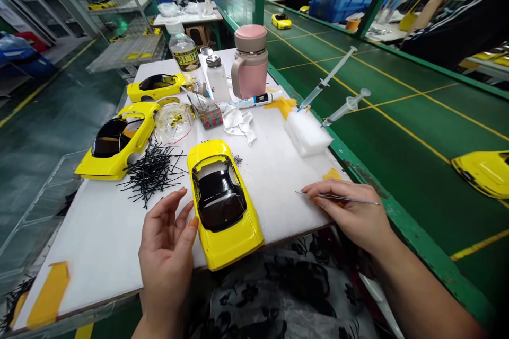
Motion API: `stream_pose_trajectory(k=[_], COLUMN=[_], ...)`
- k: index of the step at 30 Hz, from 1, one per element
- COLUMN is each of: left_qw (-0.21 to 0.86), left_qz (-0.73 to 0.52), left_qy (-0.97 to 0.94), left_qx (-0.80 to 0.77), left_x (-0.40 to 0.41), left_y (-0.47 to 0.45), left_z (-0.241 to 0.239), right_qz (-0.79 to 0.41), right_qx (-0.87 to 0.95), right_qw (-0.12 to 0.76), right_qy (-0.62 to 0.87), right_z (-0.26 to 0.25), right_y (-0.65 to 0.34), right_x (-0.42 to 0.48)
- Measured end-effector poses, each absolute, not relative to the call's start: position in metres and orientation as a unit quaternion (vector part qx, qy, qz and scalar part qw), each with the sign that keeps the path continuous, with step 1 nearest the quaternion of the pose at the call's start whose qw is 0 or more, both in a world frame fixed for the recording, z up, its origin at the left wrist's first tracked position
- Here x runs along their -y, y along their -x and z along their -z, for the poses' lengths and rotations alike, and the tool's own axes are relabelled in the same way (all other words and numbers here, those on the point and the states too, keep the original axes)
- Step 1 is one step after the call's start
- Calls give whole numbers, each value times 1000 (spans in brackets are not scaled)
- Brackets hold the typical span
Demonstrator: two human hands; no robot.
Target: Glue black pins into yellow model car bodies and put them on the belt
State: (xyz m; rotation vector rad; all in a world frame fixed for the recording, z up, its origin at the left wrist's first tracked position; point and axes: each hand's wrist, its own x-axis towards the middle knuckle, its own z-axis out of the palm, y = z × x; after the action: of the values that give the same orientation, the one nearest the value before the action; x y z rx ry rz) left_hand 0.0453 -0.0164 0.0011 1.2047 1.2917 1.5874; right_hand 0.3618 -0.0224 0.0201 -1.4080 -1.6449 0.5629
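Observation:
A yellow toy car body (234,241) with a dark roof and windows lies on the white table (274,206) in front of me. Just left of it, my left hand (169,238) is half curled with its fingers apart, holding nothing. In my right hand (350,212) a pair of metal tweezers (358,201) is pinched, tips pointing left over the table. Beyond my left hand lies a heap of thin black sticks (153,169). Tiny black bits (237,160) are scattered beside the car body's far end.
Two more yellow car bodies (115,167) stand at the left. A pink mug (254,66), a pump bottle (216,79) and a marker (254,100) are at the back. Syringes (342,108) stick in a white foam block (308,135). A green conveyor (397,137) runs along the right, with co-workers beyond.

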Motion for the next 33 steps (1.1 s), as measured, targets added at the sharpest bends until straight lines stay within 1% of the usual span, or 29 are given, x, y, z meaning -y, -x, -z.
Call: stream_pose_trajectory(k=[9,21,26,33], left_qw=[377,378,376,376], left_qz=[-616,-620,-619,-617], left_qy=[-468,-472,-472,-478], left_qx=[-509,-501,-502,-499], left_x=[18,18,18,17], left_y=[-45,-46,-46,-45], left_z=[-3,-3,-3,-2], right_qz=[-246,-218,-216,-235], right_qx=[654,675,677,639], right_qw=[431,433,421,427], right_qy=[571,557,564,595], right_z=[-21,-21,-22,-27], right_y=[-361,-360,-360,-356], right_x=[23,22,23,25])
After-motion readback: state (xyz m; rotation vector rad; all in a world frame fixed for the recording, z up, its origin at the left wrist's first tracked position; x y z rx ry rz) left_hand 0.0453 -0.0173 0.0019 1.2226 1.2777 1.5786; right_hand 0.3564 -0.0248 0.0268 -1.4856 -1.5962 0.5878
